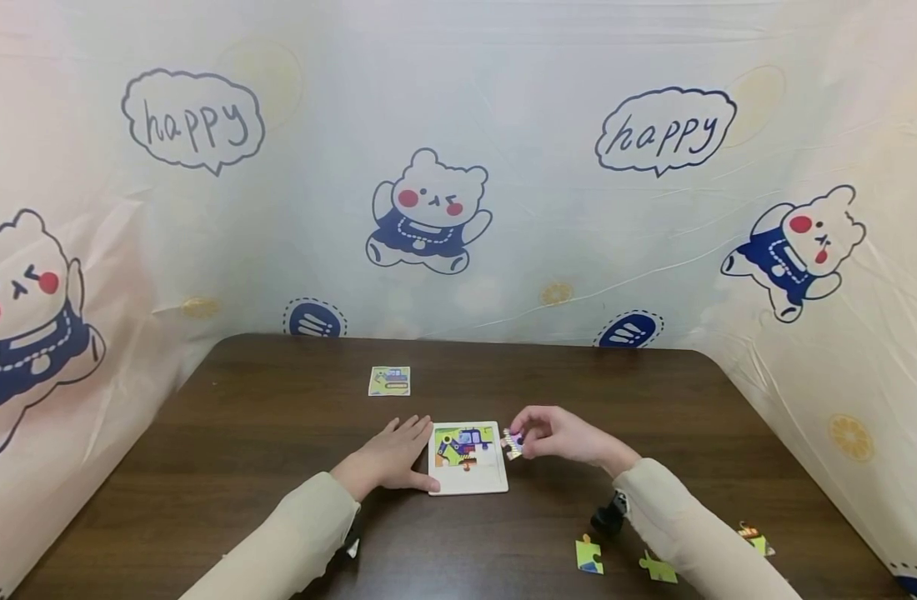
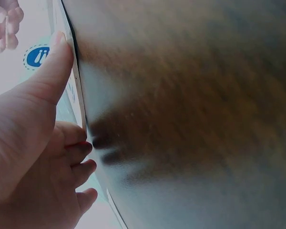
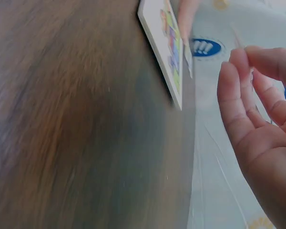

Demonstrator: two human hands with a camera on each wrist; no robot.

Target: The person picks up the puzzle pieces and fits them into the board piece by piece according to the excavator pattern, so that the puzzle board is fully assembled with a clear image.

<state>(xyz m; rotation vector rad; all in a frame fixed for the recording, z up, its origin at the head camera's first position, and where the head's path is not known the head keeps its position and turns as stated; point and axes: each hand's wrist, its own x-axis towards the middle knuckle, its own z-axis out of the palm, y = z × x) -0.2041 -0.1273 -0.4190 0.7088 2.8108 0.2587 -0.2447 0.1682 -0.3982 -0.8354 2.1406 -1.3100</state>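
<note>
right hand (image 1: 556,435), right of frame centre, is clamped thumb-to-finger on a small purple-and-white jigsaw piece (image 1: 514,444), just beside the flat white-rimmed puzzle board (image 1: 469,482) at lower centre; can't tell if they touch. left hand (image 1: 394,456): fingers extended and apart, against the board's left edge, thumb at its lower-left corner. risks, my read: edge-only pinch could let the piece twist or drop; tilted, it could catch the rim or lift pieces already seated. board could skid if the left hand eases off. lower right: yellow-green piece with blue corner (image 1: 589,557), plain green knobbed piece (image 1: 658,568) close by the beige right sleeve (image 1: 691,517); sleeve or black wrist device (image 1: 610,515) could drag them across the dark brown counter (image 1: 241,400).
</note>
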